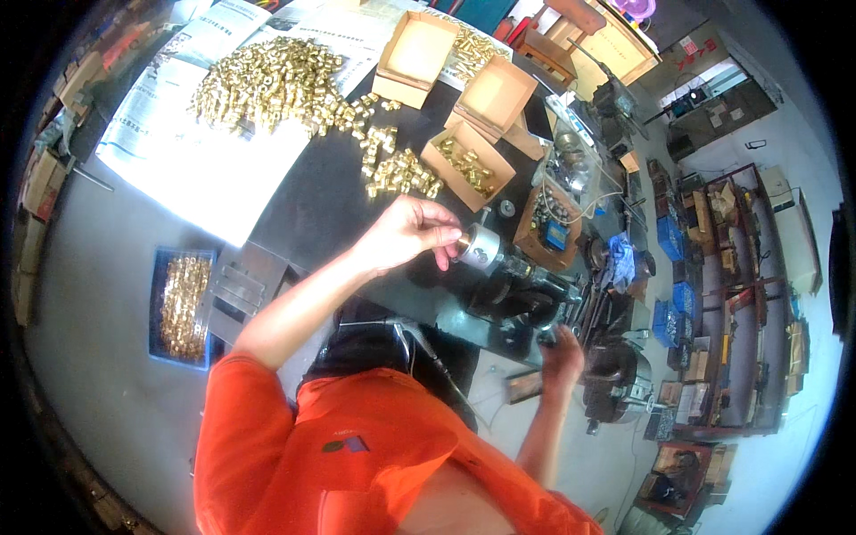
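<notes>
My left hand [406,234] reaches over the dark bench to the silver chuck [482,247] of a small lathe. Its thumb and fingers pinch a small brass fitting [461,239] at the chuck's face. My right hand [562,354] is lower right, closed around a dark handle [547,336] on the machine's near side. The lathe body [526,294] lies between the two hands. A small heap of loose brass fittings [399,171] sits just beyond my left hand.
A big pile of brass fittings [267,80] lies on white paper sheets [192,165] at the far left. Three open cardboard boxes [415,53] [496,93] [468,166] stand behind; the nearest holds brass parts. A blue tray [159,308] of fittings sits left. Cluttered shelves [731,294] stand right.
</notes>
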A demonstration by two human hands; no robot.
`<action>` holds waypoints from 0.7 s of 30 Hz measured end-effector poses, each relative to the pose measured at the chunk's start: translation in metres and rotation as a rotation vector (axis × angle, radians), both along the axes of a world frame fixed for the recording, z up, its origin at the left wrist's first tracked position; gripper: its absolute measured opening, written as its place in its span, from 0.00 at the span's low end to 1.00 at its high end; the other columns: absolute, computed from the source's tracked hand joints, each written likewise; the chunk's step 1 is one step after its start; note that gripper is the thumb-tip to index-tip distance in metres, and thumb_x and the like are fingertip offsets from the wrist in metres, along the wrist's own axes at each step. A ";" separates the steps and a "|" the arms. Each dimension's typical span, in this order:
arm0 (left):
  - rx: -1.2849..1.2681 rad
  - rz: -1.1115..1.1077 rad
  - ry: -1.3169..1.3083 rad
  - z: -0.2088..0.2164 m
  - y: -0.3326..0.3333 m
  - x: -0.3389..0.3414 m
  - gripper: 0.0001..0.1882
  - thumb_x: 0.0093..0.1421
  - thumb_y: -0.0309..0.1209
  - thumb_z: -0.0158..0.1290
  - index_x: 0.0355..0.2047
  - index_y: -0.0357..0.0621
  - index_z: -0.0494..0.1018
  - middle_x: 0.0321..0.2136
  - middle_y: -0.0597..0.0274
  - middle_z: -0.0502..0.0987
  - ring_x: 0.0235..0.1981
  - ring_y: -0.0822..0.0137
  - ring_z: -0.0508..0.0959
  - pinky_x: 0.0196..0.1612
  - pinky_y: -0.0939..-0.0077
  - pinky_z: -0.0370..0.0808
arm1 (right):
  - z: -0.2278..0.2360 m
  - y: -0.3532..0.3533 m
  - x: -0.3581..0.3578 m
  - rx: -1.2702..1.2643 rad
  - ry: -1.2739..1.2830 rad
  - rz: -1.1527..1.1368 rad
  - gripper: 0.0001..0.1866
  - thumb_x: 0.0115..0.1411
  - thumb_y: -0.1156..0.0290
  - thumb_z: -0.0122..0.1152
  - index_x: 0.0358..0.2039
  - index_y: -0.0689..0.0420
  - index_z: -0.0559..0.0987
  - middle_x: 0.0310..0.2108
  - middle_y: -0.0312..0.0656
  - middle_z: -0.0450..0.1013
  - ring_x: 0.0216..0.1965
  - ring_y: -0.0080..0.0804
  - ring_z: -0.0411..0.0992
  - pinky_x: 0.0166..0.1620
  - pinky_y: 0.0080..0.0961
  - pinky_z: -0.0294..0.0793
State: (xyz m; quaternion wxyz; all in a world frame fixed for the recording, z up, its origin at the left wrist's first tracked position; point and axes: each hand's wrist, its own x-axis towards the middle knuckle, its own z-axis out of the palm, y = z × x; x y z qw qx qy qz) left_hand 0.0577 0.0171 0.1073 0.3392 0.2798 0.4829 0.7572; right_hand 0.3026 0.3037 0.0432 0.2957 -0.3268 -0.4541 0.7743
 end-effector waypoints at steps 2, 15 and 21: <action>-0.023 -0.038 0.026 0.003 -0.001 -0.005 0.07 0.56 0.25 0.51 0.33 0.32 0.71 0.24 0.55 0.75 0.21 0.69 0.76 0.27 0.80 0.73 | -0.008 0.005 -0.010 -0.224 0.192 -0.049 0.19 0.50 0.68 0.43 0.40 0.67 0.70 0.33 0.46 0.69 0.27 0.28 0.66 0.26 0.15 0.65; -0.136 -0.030 0.315 0.013 -0.001 -0.011 0.09 0.49 0.14 0.51 0.32 0.33 0.72 0.26 0.61 0.75 0.27 0.74 0.75 0.34 0.82 0.72 | 0.048 0.005 -0.023 0.170 0.306 0.094 0.13 0.50 0.64 0.44 0.29 0.59 0.72 0.15 0.31 0.55 0.14 0.18 0.49 0.14 0.14 0.46; -0.190 0.115 0.583 0.015 -0.005 -0.003 0.09 0.48 0.19 0.55 0.33 0.36 0.73 0.27 0.61 0.76 0.30 0.75 0.75 0.37 0.80 0.72 | 0.054 0.065 -0.081 -0.205 0.529 0.131 0.11 0.49 0.68 0.43 0.29 0.61 0.70 0.14 0.29 0.51 0.12 0.16 0.46 0.11 0.13 0.43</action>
